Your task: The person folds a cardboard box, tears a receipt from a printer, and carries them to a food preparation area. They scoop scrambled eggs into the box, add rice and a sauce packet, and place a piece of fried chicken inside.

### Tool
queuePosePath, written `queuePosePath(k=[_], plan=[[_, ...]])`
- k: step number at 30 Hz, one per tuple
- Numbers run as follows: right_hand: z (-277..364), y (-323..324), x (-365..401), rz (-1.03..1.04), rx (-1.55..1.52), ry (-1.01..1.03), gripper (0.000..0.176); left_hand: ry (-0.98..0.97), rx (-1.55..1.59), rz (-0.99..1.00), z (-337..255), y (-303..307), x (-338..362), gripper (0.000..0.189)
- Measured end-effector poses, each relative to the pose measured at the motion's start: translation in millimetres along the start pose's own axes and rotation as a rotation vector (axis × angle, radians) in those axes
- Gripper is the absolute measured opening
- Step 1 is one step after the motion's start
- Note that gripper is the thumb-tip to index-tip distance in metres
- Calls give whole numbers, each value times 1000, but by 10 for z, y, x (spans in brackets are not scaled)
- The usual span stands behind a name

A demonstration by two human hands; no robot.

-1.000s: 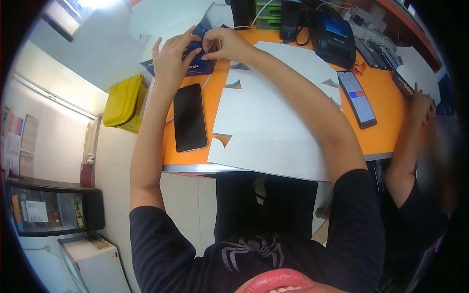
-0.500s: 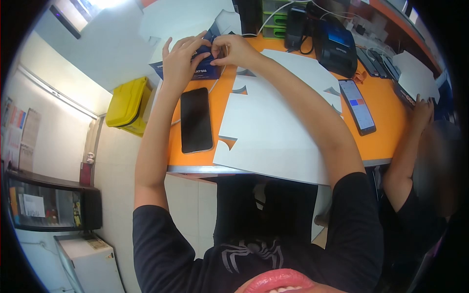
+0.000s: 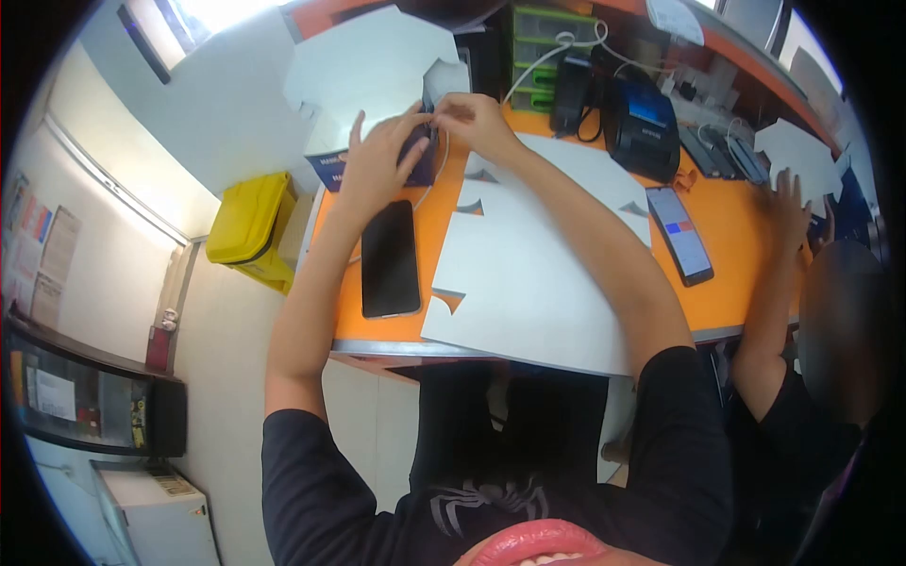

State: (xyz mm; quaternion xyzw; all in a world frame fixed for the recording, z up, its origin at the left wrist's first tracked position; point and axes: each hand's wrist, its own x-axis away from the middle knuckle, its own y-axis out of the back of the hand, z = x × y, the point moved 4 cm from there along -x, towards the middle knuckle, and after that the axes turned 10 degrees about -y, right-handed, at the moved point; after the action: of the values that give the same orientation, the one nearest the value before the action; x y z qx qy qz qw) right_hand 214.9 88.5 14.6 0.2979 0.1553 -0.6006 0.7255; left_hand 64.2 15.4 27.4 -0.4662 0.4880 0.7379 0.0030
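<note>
While beneath left hand (image 3: 381, 162), blue packet (image 3: 327, 170) beside grip of right hand (image 3: 478, 121).

I have both my arms stretched forward, bare from the shoulders down to the fingers. My left arm goes almost straight, with the wrist a little bent back. My left hand (image 3: 382, 162) lies palm down, its fingers long and slightly spread, with one finger lifted above the others. My right arm comes in from the right side, bent at the elbow, and the forearm slants toward the left. My right hand (image 3: 474, 117) is curled, with thumb and forefinger pinched together. The fingertips of the two hands meet and touch each other.
</note>
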Motion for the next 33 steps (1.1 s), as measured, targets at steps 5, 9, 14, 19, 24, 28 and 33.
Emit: queuePosePath(k=[5, 9, 14, 19, 24, 28, 33], plan=[[6, 131, -408, -78, 366, -464, 48, 211, -153, -405, 393, 312, 73, 46], [48, -158, -605, 30, 546, -527, 60, 769, 235, -403, 1345, 396, 544, 46], [-214, -356, -802, -92, 497, -578, 39, 987, 919, -323, 1357, 230, 669, 44], [-120, -383, -754, -230, 644, -605, 37, 933, 1125, -600, 1555, -112, 798, 43], [-37, -380, -793, -279, 820, -618, 33, 902, 1131, -734, 1642, -166, 782, 41], [-12, -351, -828, -126, 698, -761, 25, 1016, 1223, -807, 1557, -103, 757, 39], [50, -397, -829, -92, 729, -860, 21, 963, 1432, -849, 1575, -75, 711, 42]])
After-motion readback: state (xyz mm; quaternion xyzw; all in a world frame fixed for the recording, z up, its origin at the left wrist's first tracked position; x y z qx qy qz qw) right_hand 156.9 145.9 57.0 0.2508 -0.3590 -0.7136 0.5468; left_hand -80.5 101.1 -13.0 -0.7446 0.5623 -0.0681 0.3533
